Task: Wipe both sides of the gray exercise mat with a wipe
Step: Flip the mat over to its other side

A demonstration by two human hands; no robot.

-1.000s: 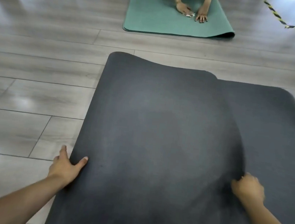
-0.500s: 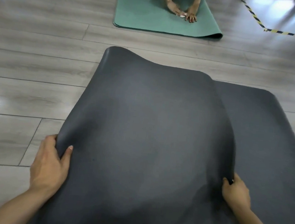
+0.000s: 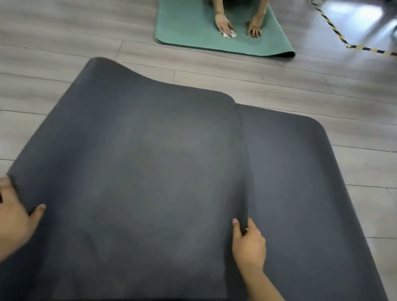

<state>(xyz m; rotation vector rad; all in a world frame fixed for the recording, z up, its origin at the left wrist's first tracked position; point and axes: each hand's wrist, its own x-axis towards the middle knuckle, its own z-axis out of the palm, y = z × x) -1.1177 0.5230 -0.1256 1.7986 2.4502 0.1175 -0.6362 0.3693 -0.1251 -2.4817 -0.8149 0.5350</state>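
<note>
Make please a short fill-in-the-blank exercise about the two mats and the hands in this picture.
1. The left hand and the right hand grip the folded mat, which is ____ in colour.
2. The far mat is ____ in colour.
3. A ____ wipe lies on the far mat.
Missing words: gray, green, white.

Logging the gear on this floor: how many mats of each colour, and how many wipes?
gray mat: 1
green mat: 1
white wipe: 1
Total: 3
</note>
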